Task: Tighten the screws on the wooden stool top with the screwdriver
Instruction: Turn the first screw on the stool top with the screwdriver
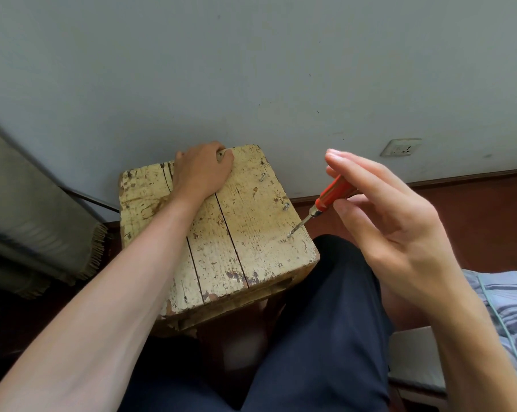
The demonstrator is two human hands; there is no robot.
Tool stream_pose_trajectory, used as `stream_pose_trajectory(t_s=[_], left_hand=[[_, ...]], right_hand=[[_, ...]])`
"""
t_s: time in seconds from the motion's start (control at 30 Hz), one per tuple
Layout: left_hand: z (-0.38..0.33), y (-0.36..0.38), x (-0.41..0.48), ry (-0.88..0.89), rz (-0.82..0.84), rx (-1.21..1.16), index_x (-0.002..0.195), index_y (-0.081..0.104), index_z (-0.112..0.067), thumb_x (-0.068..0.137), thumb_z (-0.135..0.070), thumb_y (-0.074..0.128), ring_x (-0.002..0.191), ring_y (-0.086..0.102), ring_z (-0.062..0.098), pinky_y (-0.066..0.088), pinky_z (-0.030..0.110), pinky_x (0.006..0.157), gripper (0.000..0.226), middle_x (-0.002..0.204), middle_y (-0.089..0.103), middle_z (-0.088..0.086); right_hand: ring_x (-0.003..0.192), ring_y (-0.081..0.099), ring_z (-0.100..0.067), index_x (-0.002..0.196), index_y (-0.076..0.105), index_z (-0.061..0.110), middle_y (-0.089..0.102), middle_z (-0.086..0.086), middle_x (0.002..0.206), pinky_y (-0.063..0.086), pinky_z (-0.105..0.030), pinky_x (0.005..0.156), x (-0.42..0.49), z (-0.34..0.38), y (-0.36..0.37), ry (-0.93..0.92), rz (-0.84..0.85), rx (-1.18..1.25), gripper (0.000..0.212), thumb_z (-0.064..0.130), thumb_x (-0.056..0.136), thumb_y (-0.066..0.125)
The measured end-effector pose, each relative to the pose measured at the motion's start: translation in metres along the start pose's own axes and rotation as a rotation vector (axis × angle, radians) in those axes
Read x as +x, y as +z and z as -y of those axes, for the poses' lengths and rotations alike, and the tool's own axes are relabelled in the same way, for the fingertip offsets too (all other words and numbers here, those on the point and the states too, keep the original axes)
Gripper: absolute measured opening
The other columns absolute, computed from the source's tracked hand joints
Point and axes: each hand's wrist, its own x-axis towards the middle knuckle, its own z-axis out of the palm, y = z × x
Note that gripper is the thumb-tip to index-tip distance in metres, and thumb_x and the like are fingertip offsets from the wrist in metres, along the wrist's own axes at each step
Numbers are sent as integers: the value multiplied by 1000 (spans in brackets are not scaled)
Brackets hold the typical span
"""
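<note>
A worn, paint-flecked wooden stool top point(251, 233) made of planks stands against the wall. My left hand point(202, 171) lies on its far edge, fingers curled over that edge. My right hand point(391, 218) holds a red-handled screwdriver point(331, 196) between thumb and straight fingers, tilted down to the left. Its metal tip sits on a screw point(289, 234) near the stool's right edge. Two more screws stick up from the right plank, one in the middle point(286, 206) and one further back point(263, 176).
A grey wall with a white socket point(401, 147) rises behind the stool. A fringed grey cushion point(28, 233) lies at the left. My dark-trousered leg point(325, 322) is beside the stool's near right corner. Striped bedding point(507, 298) lies at the right.
</note>
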Motion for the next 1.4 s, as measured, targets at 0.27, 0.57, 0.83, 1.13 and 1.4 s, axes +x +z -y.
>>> stream_pose_trajectory(t_s=[0.27,0.57,0.83,1.13,1.4], left_hand=[[-1,1,1,-8,1,0,119,67,-24,99,-52,35,106,62,27,35,45,101,47,114,71,-1],[0,1,1,-8,2,-2,120,67,-24,99,-51,35,105,62,26,35,45,100,47,113,71,-1],[0,1,1,-2,-8,1,117,68,-25,99,-52,36,100,62,24,35,44,98,46,109,71,-2],[-1,1,2,1,-12,-6,114,68,-25,99,-53,35,93,59,20,36,44,97,46,106,71,-4],[-2,0,4,-44,6,25,115,68,-25,98,-53,35,102,62,27,37,44,97,46,108,71,0]], right_hand=[[113,73,-22,150,61,18,70,3,131,59,-35,93,2,2,0,17,-17,0,48,2,105,64],[91,72,-22,136,67,27,70,-6,104,58,-35,79,2,7,9,1,-158,-82,42,10,98,77],[121,70,-21,153,58,23,60,9,148,54,-23,95,2,3,-2,17,34,0,54,-1,104,63],[108,73,-22,142,67,17,72,3,124,59,-39,88,9,9,-1,17,27,-15,46,-3,100,69],[96,72,-16,131,69,21,70,-8,105,56,-22,84,26,3,1,-52,-7,-49,42,3,94,78]])
